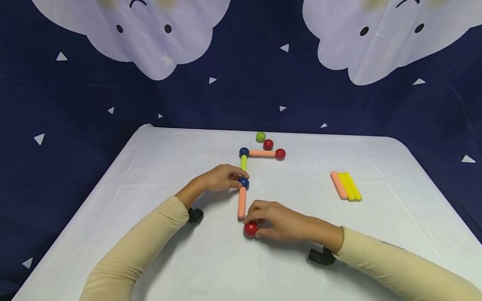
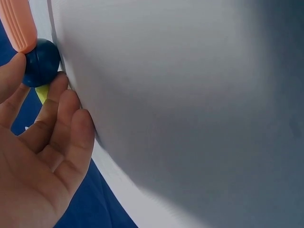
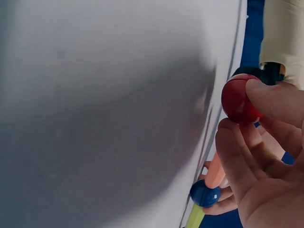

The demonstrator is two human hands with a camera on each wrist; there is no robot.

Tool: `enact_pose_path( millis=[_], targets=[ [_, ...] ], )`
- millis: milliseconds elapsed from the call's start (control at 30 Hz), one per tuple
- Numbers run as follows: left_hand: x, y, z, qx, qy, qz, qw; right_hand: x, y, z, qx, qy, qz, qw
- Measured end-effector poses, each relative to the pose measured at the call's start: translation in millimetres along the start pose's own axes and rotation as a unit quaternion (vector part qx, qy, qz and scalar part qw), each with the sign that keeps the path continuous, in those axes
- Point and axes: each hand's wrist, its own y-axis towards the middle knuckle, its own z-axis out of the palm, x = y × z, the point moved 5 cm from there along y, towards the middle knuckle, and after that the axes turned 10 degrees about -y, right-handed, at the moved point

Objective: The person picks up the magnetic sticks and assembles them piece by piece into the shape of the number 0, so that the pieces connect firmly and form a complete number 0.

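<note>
My left hand (image 1: 222, 177) holds a blue ball (image 1: 244, 182) between thumb and fingers; the left wrist view shows the same blue ball (image 2: 42, 62) at the fingertips. From this ball an orange rod (image 1: 242, 205) points toward me, and a yellow-green rod (image 1: 244, 162) runs away to a second blue ball (image 1: 244, 152). Another orange rod (image 1: 262, 153) links that one to a red ball (image 1: 280, 154) on the right. Just off the near rod's free end, my right hand (image 1: 284, 221) pinches a loose red ball (image 1: 250, 228), seen close up as a glossy red ball (image 3: 240, 99).
Behind the joined pieces lie a green ball (image 1: 260, 136) and a red ball (image 1: 268, 144). To the right, an orange rod (image 1: 338, 185) rests side by side with two yellow rods (image 1: 352, 186) on the white table (image 1: 180, 150). A dark blue cloth (image 1: 248, 96) hangs behind.
</note>
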Motion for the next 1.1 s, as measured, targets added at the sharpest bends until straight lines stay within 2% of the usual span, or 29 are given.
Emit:
enact_pose_path(
  millis=[233,600,1100],
  targets=[
    [0.1,1.0,0.8,0.002,0.005,-0.007,1.0000,4.6,9.8,4.9,-0.027,-0.016,-0.030,0.999],
    [-1.1,1.9,1.9,0.009,-0.001,-0.006,0.9999,5.1,14.9,8.4,-0.029,-0.049,0.003,0.998],
    [0.6,4.0,-0.5,0.002,0.012,0.005,0.9999,-1.5,18.0,9.6,-0.017,-0.013,0.037,0.999]
  ],
)
